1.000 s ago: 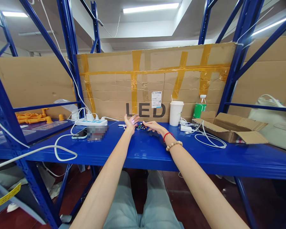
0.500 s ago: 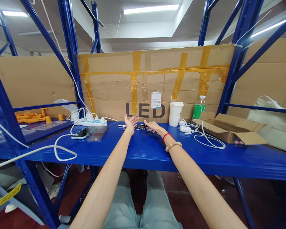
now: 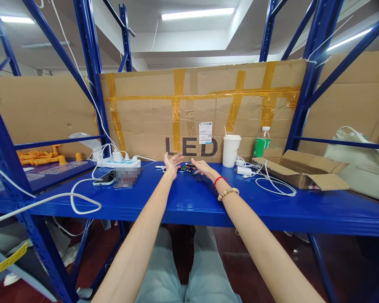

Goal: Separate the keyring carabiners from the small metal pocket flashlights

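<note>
My left hand [image 3: 173,162] is raised just over the blue shelf top with its palm turned up and its fingers spread, holding nothing. Opposite it, my right hand [image 3: 202,167] has its thumb and fingers closed on a dark pen [image 3: 190,165], which points left towards the other hand. Between and under both hands lies a loose heap of pens [image 3: 185,170] in several colours, partly covered by the fingers. A red string and a beaded bracelet circle my right wrist.
A white paper cup [image 3: 231,150] with a straw, a green-labelled bottle [image 3: 261,142], white cables [image 3: 278,190] and an opened cardboard box [image 3: 309,168] stand to the right. On the left are a power strip [image 3: 129,162] and a phone [image 3: 103,179]. Taped cardboard [image 3: 139,118] closes the back.
The whole view has shifted slightly to the left. Both hands keep nearly the same pose, and the pen stays in my right hand.
</note>
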### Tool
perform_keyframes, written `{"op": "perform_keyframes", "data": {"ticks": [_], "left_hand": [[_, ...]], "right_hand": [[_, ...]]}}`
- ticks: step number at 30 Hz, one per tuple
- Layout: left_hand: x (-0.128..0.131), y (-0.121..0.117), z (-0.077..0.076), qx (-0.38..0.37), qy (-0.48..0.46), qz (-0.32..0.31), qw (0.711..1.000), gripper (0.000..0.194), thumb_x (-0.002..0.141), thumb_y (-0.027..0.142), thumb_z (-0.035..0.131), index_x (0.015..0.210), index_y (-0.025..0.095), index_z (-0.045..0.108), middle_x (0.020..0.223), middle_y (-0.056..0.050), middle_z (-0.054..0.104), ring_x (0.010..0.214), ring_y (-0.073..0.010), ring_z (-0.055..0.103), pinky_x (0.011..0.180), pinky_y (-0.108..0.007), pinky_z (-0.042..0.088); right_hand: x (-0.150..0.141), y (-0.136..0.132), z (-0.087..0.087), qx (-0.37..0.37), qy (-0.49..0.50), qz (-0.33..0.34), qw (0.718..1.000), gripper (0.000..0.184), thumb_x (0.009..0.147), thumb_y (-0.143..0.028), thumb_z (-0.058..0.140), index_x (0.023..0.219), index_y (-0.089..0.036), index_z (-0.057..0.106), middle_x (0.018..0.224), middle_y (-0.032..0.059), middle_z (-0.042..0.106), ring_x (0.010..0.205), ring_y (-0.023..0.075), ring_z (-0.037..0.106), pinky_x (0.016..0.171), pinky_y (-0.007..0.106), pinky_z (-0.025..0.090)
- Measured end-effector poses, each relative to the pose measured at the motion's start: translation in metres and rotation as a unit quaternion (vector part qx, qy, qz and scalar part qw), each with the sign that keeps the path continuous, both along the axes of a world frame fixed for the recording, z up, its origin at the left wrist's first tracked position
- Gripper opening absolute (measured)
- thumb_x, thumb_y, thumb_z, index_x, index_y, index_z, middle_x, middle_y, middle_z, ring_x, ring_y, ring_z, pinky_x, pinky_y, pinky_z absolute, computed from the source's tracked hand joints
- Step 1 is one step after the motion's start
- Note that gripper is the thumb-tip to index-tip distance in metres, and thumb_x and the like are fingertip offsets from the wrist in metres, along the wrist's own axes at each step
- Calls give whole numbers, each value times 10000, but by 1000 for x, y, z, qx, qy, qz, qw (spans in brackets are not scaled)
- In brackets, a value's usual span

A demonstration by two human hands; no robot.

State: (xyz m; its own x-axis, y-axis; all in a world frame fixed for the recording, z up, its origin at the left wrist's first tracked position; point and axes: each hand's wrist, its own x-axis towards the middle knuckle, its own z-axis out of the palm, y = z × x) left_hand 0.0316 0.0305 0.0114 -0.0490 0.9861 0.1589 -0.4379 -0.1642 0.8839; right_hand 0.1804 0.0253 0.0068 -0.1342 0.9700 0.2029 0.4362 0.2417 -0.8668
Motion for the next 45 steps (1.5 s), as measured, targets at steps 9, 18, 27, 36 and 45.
{"op": "perform_keyframes", "data": {"ticks": [9, 18, 27, 36, 45], "left_hand": [[11, 9, -13, -32, 215, 70, 974, 270, 709, 392, 554, 590, 156, 610, 616, -86, 620, 681, -243, 605, 644, -328, 410], [12, 8, -12, -15, 184, 75, 980, 238, 737, 298, 607, 565, 159, 519, 445, 30, 468, 387, -85, 469, 465, -231, 365], [6, 3, -4, -75, 103, 144, 981, 258, 708, 383, 624, 648, 156, 516, 457, 40, 479, 346, -52, 437, 355, -177, 287], [7, -1, -3, -120, 157, 103, 975, 251, 641, 341, 687, 729, 129, 586, 545, 8, 568, 391, -82, 496, 370, -188, 321], [9, -10, -1, -91, 272, 47, 957, 427, 560, 517, 705, 658, 134, 546, 534, 32, 503, 371, -35, 389, 355, -170, 302]], "right_hand": [[-3, -3, 0, 2, 0, 30, 1000, 327, 845, -426, 426, 839, -145, 594, 672, -1, 534, 411, 21, 317, 349, 147, 199], [-5, -7, 0, 16, 15, 79, 997, 288, 808, -310, 535, 1025, -134, 605, 714, 21, 579, 515, 40, 405, 378, 112, 299], [-6, -3, 0, 6, 83, 5, 997, 171, 799, -227, 539, 831, -113, 663, 788, 56, 655, 483, 41, 442, 372, 125, 344], [-7, -3, 4, 34, 129, -8, 991, 259, 816, -247, 490, 986, -132, 648, 822, 45, 641, 467, 21, 393, 352, 109, 288], [-7, -5, 5, 29, 183, -13, 983, 218, 746, -277, 587, 879, -128, 675, 763, 26, 634, 489, 26, 429, 380, 117, 320]]}}
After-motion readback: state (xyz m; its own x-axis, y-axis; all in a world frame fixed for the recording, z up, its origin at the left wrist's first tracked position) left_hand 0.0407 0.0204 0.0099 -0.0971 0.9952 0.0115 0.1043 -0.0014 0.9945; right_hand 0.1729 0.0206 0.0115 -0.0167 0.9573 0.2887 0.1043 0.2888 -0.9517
